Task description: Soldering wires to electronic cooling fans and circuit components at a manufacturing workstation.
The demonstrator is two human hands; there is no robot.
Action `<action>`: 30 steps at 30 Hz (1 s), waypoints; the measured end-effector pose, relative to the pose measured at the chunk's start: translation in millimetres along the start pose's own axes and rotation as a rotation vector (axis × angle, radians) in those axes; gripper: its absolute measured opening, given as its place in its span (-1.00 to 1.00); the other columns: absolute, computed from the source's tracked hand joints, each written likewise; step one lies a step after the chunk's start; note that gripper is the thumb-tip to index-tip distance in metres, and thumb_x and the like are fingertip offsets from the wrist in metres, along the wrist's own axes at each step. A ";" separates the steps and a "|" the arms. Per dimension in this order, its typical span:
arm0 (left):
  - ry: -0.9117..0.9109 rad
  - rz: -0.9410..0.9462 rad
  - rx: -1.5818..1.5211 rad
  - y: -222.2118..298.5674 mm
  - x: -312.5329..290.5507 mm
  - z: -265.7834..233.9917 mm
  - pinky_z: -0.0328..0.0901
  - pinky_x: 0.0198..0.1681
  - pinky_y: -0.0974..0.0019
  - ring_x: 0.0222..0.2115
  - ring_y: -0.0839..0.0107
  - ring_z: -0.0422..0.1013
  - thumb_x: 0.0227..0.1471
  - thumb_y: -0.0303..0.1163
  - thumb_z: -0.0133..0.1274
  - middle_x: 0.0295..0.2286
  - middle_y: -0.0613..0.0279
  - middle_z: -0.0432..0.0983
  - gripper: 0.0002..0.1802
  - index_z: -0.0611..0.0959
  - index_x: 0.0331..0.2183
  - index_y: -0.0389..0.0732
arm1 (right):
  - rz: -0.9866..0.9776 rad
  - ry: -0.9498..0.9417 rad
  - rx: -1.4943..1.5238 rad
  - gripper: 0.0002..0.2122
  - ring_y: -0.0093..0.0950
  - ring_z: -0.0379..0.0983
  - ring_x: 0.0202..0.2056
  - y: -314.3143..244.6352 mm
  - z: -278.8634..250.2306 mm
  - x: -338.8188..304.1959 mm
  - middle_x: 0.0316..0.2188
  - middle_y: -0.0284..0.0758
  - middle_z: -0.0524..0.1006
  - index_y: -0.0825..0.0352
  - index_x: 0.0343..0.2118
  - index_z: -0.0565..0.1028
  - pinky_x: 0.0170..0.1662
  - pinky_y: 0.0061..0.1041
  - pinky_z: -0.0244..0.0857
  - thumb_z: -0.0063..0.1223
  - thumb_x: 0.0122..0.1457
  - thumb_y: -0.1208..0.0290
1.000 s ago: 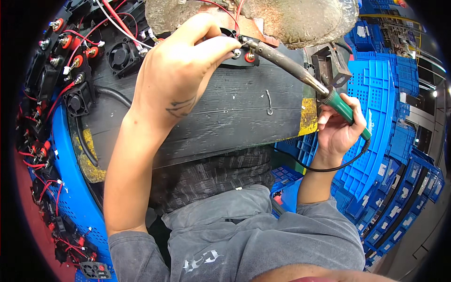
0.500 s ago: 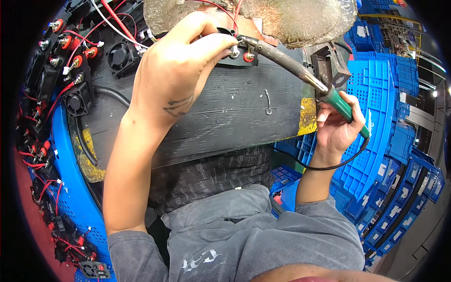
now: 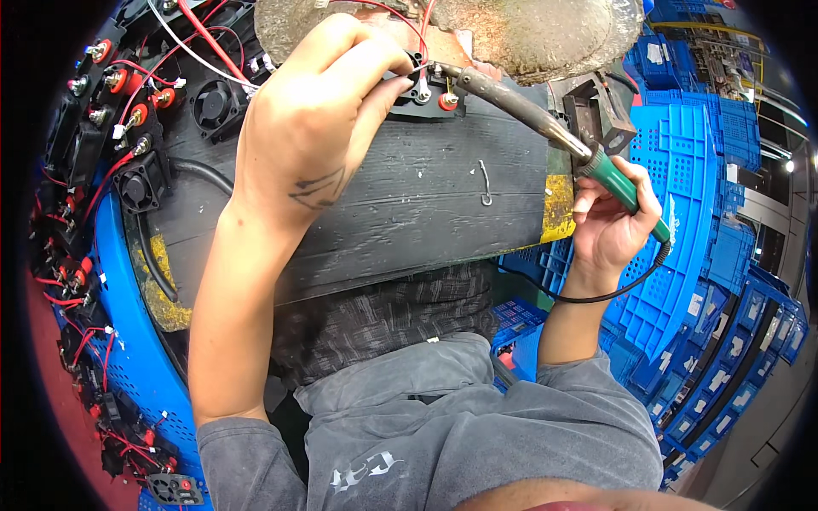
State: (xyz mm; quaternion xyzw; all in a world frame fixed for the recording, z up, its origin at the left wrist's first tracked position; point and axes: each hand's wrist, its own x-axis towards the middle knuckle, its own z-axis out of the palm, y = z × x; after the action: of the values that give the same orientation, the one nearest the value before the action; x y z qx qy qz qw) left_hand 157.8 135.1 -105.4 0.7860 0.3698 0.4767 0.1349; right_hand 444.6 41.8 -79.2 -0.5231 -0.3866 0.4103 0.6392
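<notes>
My right hand [image 3: 615, 223] is closed around the green handle of a soldering iron [image 3: 545, 121], whose metal shaft slants up and left. Its tip is at a black panel part [image 3: 445, 114] with a red-ringed terminal and metal posts, under the far edge of the bench. My left hand [image 3: 328, 102] pinches a short piece of thin grey wire [image 3: 419, 69], which looks like solder, close to the iron's tip. The fingertips partly hide the part, so I cannot tell whether tip and wire touch. Red wires [image 3: 423, 38] rise from behind it.
The black bench board [image 3: 409, 196] carries a bent metal hook [image 3: 486, 183]. Left are small black fans [image 3: 216, 104] and several wired terminal panels [image 3: 119, 81]. A stained block [image 3: 545, 38] lies beyond, a metal bracket stand [image 3: 598, 115] right. Blue crates [image 3: 669, 213] flank the bench.
My left fingertips have drawn back slightly left, showing more of the thin wire. The soldering iron has shifted a little left and up with my right hand.
</notes>
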 end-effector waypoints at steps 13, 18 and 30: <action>0.008 0.049 0.023 1.1 -1.1 1.4 0.35 -0.30 0.33 -0.38 0.28 0.45 -0.15 -0.63 0.19 -0.40 0.17 0.46 -0.76 0.64 -0.32 -0.25 | 0.023 0.087 0.056 -0.59 -0.41 0.41 -0.74 0.8 -5.1 -8.2 -0.49 -0.02 0.57 0.40 -0.22 0.50 -0.71 -0.60 0.22 -0.27 0.24 0.13; 0.007 0.034 0.038 3.4 -0.8 -0.1 0.35 -0.30 0.34 -0.37 0.29 0.46 -0.16 -0.63 0.19 -0.40 0.18 0.46 -0.77 0.65 -0.33 -0.25 | 0.033 0.076 0.047 -0.60 -0.42 0.40 -0.74 1.4 -2.6 -9.1 -0.51 -0.02 0.57 0.40 -0.22 0.50 -0.71 -0.60 0.22 -0.28 0.25 0.14; 0.035 0.043 0.057 1.9 -1.4 1.5 0.35 -0.32 0.36 -0.40 0.33 0.45 -0.14 -0.62 0.19 -0.40 0.19 0.46 -0.79 0.66 -0.34 -0.24 | 0.039 -0.001 0.043 -0.60 -0.40 0.41 -0.73 -2.7 -9.4 -0.1 -0.51 -0.02 0.57 0.43 -0.22 0.49 -0.72 -0.59 0.22 -0.29 0.26 0.15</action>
State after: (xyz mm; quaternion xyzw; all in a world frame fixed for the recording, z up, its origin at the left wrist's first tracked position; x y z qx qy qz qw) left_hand 159.5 133.0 -106.0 0.7888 0.3687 0.4824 0.0960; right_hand 453.6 38.1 -78.0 -0.5164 -0.3678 0.4312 0.6420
